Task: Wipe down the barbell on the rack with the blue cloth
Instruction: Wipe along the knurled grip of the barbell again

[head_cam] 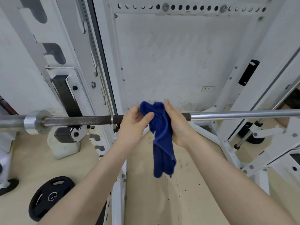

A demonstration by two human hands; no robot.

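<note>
A steel barbell [81,120] runs across the view at mid height, resting on the white rack [164,51]; its dark knurled part passes behind my hands. The blue cloth [162,138] is bunched between both hands in front of the bar, and its long end hangs down toward the floor. My left hand [133,124] pinches the cloth's upper edge with thumb and fingers. My right hand [177,122] grips the cloth from the right side. Whether the cloth touches the bar I cannot tell.
A black weight plate [48,197] lies on the beige floor at lower left. A black rack hook [68,95] holds the bar at left. White frame tubes [230,153] and a chrome peg [243,140] stand at right. A shoe [8,185] shows at the left edge.
</note>
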